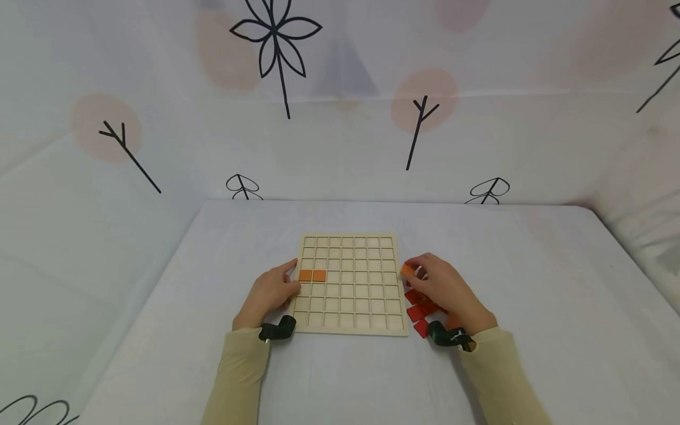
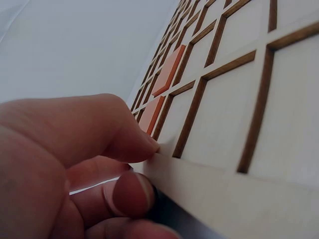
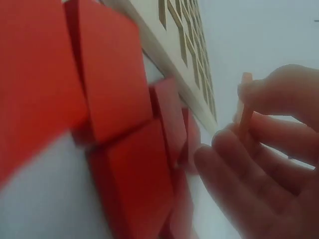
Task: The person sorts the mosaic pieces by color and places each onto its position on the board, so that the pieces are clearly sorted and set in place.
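A pale wooden grid board (image 1: 355, 333) lies on the table between the hands. Two orange square tiles (image 1: 319, 276) sit side by side in one row at its left side. My left hand (image 1: 269, 292) holds the board's left edge; in the left wrist view the thumb (image 2: 127, 134) presses on the rim and other fingers curl below. At the board's right side, my right hand (image 1: 443, 286) pinches an orange tile (image 1: 407, 270) between thumb and fingertips. In the right wrist view this tile (image 3: 244, 109) stands edge-on, above the table.
Several red and orange-red tiles (image 1: 415, 313) lie loosely by the board's right edge, partly under my right hand and wrist. A dark strap device (image 1: 278, 328) is on the left wrist, another (image 1: 448, 335) on the right. White cloth (image 1: 340, 378) covers the table.
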`<state>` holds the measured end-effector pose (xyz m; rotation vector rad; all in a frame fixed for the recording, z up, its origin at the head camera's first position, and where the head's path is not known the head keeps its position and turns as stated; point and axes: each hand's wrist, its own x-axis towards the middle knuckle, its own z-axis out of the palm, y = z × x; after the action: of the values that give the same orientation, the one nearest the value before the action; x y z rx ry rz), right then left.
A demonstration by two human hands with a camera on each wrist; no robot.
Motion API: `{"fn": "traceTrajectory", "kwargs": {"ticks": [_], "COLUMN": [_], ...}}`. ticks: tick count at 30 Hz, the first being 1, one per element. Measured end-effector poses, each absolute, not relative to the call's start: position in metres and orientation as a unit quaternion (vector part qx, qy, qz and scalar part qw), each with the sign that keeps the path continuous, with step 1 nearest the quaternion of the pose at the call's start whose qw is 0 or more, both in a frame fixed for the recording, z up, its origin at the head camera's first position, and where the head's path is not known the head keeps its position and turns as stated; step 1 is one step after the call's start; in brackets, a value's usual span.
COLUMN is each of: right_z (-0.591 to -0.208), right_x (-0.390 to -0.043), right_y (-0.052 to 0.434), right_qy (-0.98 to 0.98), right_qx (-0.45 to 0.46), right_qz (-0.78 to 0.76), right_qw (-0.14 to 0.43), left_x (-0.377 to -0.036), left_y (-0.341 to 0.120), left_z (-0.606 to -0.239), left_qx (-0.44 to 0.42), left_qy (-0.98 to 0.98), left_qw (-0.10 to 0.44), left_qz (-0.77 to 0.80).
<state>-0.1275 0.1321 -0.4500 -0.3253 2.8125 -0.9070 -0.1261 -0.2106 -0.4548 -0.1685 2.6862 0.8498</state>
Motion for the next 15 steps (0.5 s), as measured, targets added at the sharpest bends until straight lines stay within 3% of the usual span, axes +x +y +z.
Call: {"fn": "traceTrajectory", "kwargs": {"ticks": [9, 15], "right_z": [-0.454, -0.453], "right_x": [-0.126, -0.125], "right_y": [0.114, 0.105], "right_qy": [0.932, 0.935], "right_qx": [-0.118, -0.159], "right_qz": [-0.330, -0.311], "right_qw": [0.088, 0.054], "left_x": [-0.127, -0.126], "left_y": [-0.211, -0.209], "left_z": [-0.455, -0.455], "left_qx": [-0.063, -0.065], "left_qy": [0.940, 0.937], "left_qw": [0.162, 0.160], "left_qz": [0.293, 0.303]}}
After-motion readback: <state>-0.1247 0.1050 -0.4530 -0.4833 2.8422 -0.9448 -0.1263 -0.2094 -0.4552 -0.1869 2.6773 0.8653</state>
